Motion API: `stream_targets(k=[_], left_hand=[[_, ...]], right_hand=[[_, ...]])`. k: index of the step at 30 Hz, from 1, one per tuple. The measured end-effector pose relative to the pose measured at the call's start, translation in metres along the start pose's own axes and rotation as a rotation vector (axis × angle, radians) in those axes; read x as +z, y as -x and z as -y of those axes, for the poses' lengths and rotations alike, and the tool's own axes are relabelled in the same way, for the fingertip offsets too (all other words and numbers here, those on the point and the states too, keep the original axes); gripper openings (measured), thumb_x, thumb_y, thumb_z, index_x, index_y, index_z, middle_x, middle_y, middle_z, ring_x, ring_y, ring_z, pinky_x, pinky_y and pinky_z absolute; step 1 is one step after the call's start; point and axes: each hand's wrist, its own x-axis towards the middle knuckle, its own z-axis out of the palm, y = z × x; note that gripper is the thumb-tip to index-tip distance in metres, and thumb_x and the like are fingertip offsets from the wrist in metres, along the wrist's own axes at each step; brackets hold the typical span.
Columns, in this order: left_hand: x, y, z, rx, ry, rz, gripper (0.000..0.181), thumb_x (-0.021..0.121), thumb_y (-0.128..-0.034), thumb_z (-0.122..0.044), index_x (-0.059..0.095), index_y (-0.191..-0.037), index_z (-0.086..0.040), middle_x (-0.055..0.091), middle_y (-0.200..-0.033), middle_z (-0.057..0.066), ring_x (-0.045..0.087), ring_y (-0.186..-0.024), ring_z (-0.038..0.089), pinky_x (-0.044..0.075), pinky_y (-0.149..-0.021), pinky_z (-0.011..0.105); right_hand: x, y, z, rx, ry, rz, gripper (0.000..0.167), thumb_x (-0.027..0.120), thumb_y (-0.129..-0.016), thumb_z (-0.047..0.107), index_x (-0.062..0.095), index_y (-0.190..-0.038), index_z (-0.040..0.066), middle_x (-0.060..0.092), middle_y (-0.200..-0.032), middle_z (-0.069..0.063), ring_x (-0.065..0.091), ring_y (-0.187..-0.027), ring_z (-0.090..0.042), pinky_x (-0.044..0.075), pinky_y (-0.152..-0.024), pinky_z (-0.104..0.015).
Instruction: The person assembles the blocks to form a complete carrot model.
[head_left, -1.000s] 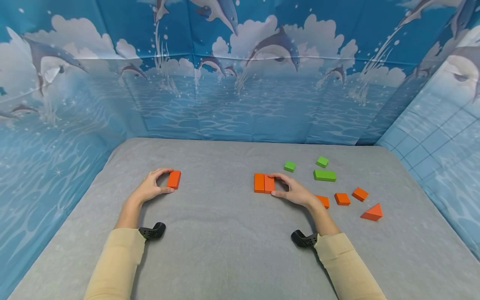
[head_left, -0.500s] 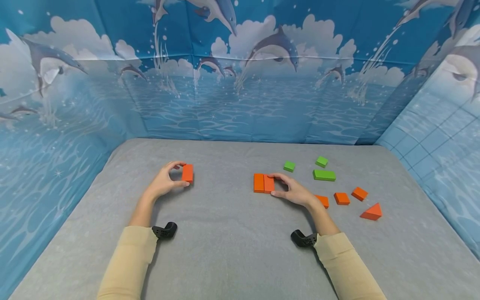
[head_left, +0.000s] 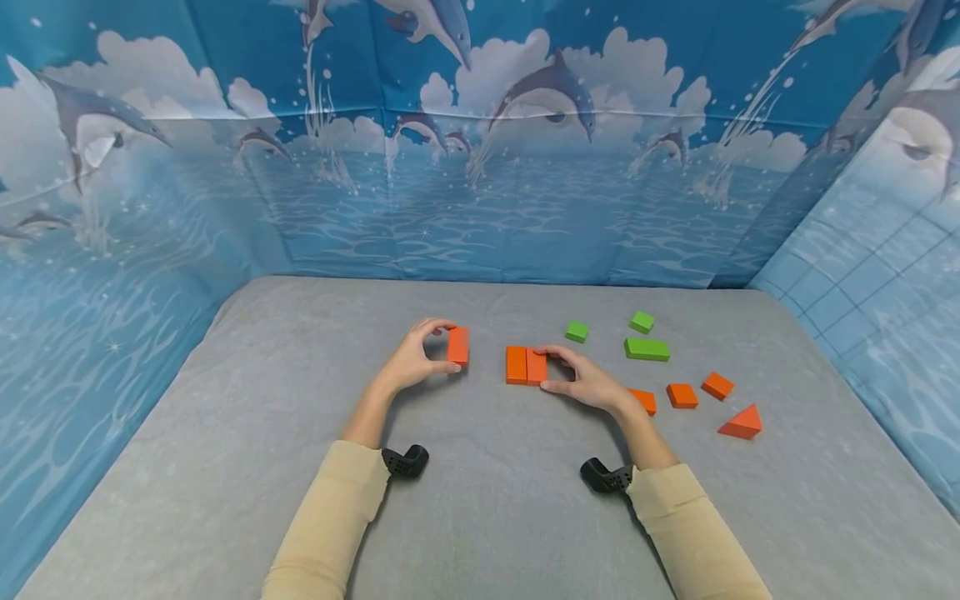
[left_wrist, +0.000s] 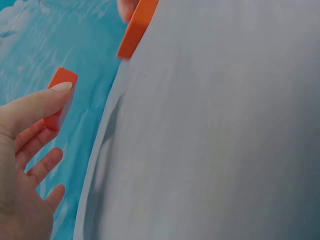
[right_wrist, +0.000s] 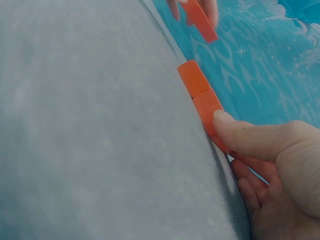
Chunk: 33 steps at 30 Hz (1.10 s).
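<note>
An orange block (head_left: 458, 346) is pinched between the thumb and fingers of my left hand (head_left: 410, 358); in the left wrist view the same block (left_wrist: 61, 75) shows its end face, with the thumb on it. To its right, two orange blocks (head_left: 516, 365) lie side by side and touch. My right hand (head_left: 588, 382) pinches the right one of the pair (head_left: 536, 367) at its far and near ends. In the right wrist view, the thumb of my right hand (right_wrist: 280, 165) presses on that block (right_wrist: 206, 106). A gap separates the left hand's block from the pair.
Three green blocks (head_left: 647, 349) lie beyond and right of my right hand. Right of it are an orange block (head_left: 645, 401) partly hidden by the wrist, two small orange blocks (head_left: 682, 396) and an orange triangular block (head_left: 742, 422). A dolphin-print curtain (head_left: 480, 208) surrounds the grey table (head_left: 480, 517).
My left hand has moved to the right with its orange block, close to the touching pair. My right hand has stayed in place on its block.
</note>
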Motion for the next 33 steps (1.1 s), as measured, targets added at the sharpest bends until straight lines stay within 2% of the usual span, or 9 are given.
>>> stream_targets(k=[7, 15, 23, 33], left_hand=[[0.029, -0.01, -0.012, -0.001, 0.016, 0.029, 0.063, 0.081, -0.069, -0.021, 0.053, -0.125, -0.014, 0.05, -0.124, 0.003, 0.045, -0.11, 0.023, 0.038, -0.093, 0.044], [0.047, -0.014, -0.012, 0.012, -0.013, 0.019, 0.062, 0.082, -0.0676, -0.022, 0.055, -0.123, -0.013, 0.053, -0.121, 0.004, 0.045, -0.11, 0.023, 0.035, -0.095, 0.043], [0.056, -0.016, -0.007, 0.035, -0.089, -0.003, 0.061, 0.082, -0.0668, -0.027, 0.056, -0.121, -0.015, 0.055, -0.122, 0.003, 0.046, -0.111, 0.022, 0.029, -0.098, 0.046], [0.058, -0.014, -0.008, 0.048, -0.17, 0.025, 0.064, 0.08, -0.0687, -0.034, 0.055, -0.124, -0.015, 0.053, -0.127, 0.003, 0.043, -0.115, 0.023, 0.023, -0.102, 0.047]], right_hand=[[0.001, -0.002, -0.004, 0.009, 0.004, -0.003, 0.056, 0.067, -0.084, 0.021, 0.043, -0.134, 0.009, 0.038, -0.14, -0.015, 0.028, -0.132, -0.032, 0.021, -0.106, -0.049], [0.001, -0.001, -0.003, 0.01, 0.005, -0.007, 0.056, 0.066, -0.085, 0.021, 0.043, -0.134, 0.009, 0.038, -0.14, -0.016, 0.028, -0.132, -0.033, 0.021, -0.106, -0.05], [0.001, -0.002, -0.005, 0.025, 0.001, -0.009, 0.057, 0.067, -0.084, 0.021, 0.043, -0.134, 0.009, 0.037, -0.14, -0.016, 0.028, -0.131, -0.033, 0.022, -0.106, -0.05], [0.001, -0.002, -0.003, 0.025, -0.006, -0.002, 0.058, 0.067, -0.084, 0.023, 0.043, -0.135, 0.009, 0.037, -0.14, -0.017, 0.027, -0.132, -0.034, 0.021, -0.105, -0.052]])
